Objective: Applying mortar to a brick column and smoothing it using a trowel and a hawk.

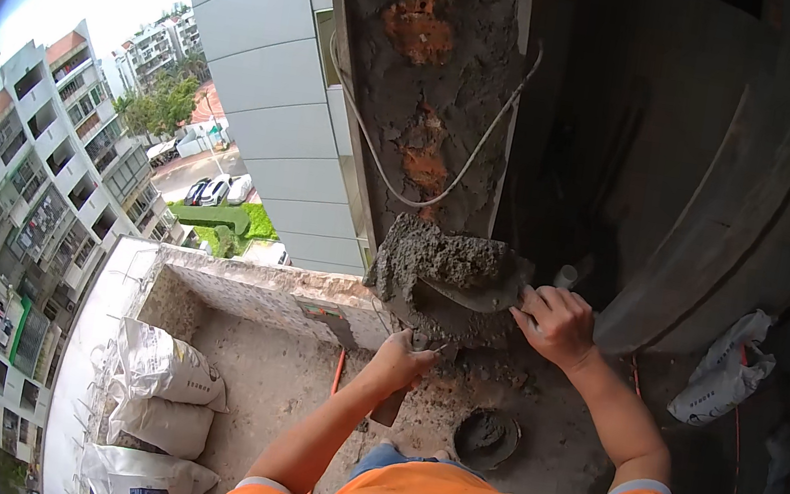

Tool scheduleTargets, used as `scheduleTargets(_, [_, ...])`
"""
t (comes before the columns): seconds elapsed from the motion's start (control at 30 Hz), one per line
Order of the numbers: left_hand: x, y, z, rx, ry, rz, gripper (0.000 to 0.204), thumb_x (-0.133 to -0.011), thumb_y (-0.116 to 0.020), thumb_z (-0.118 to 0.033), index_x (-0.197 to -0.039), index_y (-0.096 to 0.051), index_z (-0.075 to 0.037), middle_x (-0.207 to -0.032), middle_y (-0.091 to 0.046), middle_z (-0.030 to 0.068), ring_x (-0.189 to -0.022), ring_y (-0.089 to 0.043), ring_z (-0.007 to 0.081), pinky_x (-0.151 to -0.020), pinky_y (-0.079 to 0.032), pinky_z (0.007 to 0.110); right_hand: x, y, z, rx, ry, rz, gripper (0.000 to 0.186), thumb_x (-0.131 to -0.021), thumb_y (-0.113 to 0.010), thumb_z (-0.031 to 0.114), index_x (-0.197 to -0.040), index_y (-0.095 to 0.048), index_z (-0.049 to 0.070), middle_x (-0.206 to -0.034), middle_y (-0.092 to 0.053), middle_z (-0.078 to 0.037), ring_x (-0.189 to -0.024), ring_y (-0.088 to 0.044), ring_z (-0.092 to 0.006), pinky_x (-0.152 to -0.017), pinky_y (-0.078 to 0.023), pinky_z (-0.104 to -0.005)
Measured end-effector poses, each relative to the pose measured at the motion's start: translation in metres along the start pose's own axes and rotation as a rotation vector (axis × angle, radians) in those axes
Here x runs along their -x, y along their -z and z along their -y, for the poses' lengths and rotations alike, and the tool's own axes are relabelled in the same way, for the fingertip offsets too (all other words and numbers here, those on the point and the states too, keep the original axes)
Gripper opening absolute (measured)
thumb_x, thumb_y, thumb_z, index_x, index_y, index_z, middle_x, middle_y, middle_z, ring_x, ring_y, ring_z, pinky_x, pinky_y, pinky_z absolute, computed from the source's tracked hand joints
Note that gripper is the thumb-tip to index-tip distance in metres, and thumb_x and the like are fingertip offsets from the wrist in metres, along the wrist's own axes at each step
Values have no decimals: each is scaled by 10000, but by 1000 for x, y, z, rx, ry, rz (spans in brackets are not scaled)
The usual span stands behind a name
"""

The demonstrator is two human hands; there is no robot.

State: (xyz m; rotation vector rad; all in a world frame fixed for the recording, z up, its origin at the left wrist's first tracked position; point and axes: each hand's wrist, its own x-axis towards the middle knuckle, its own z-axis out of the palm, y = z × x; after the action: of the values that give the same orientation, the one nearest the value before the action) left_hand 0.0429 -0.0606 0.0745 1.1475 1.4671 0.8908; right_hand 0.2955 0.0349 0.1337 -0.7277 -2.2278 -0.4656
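Observation:
My left hand (399, 359) is closed round the handle beneath a mortar board heaped with wet grey mortar (435, 253); a dark flat piece (389, 406) hangs below that hand. My right hand (556, 325) grips a trowel (479, 297), its blade against the mortar on the board. The board is held before a narrow column (472, 96) coated in rough grey mortar, with patches of orange brick showing and a pale cord looped across it. Below my hands a black bucket (486, 442) of mortar stands on the floor.
A low parapet (264, 279) borders the rough floor (262, 400). White sacks (166, 367) are piled at the left and a white bag (719, 384) lies at the right, beside a dark curved surface (703, 210). An orange pipe (335, 375) runs along the floor. Buildings stand beyond the parapet.

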Motion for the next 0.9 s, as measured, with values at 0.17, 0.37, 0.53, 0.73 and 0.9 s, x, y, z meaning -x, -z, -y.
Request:
scheduleTargets(0.17, [-9, 7, 11, 44, 33, -34, 256, -806, -702, -176, -869, -516, -11, -614, -544, 42, -458, -523, 135, -432, -436, 290, -55, 8, -13, 27, 68, -125, 268, -702, -777, 202, -917, -672, 81, -757, -568, -30, -655, -592, -216, -552, -492, -330])
scheduleTargets(0.37, [-31, 26, 26, 130, 12, -28, 280, -806, -683, -180, -858, -485, 11, -618, -558, 67, -465, -539, 152, -437, -451, 302, -163, 13, -24, -132, 155, -291, 311, -782, -758, 210, -977, -637, 0, -761, -607, -78, -624, -627, -245, -539, -512, -336])
scheduleTargets(0.53, [-37, 45, 32, 58, 6, -91, 306, -810, -681, -197, -892, -500, 36, -638, -575, 81, -479, -554, 165, -448, -458, 311, -267, -25, -32, -359, 72, -478, 366, -892, -643, 352, -931, -620, -11, -655, -596, -153, -588, -625, -303, -534, -504, -372])
scheduleTargets(0.73, [-50, 46, 8, 43, 10, -91, 324, -813, -663, -206, -945, -515, 50, -655, -587, 89, -505, -575, 170, -468, -470, 319, -372, -42, -113, -691, -472, 14, 530, -939, -482, 546, -765, -567, 53, -610, -499, -5, -474, -485, -91, -423, -394, -278])
scheduleTargets(0.9, [-63, 36, -5, 91, 1, -89, 249, -830, -675, -154, -905, -504, 10, -631, -546, 48, -468, -520, 131, -454, -451, 287, -388, -12, -136, -652, -417, 14, 500, -938, -497, 521, -739, -554, 66, -604, -488, -9, -447, -459, -87, -410, -375, -272])
